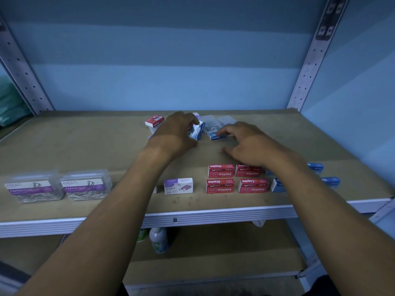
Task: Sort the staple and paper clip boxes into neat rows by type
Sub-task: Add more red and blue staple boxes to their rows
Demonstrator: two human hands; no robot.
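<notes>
Four red staples boxes (235,179) already sit in two neat rows near the shelf (106,150) front beside clear paper clip boxes (57,188), while at the back the left hand (177,131) grips a blue staples box (197,131) and the open right hand (245,144) touches another blue box (217,136), with a small pile left.

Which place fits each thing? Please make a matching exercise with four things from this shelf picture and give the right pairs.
Things:
1. red staple boxes
2. paper clip boxes
3. blue box
4. purple-and-white staple box

Places:
A. held in the left hand
B. front left of the shelf
C. alone at front centre
D. two rows under the right hand

Pairs: 1-D, 2-B, 3-A, 4-C
</notes>
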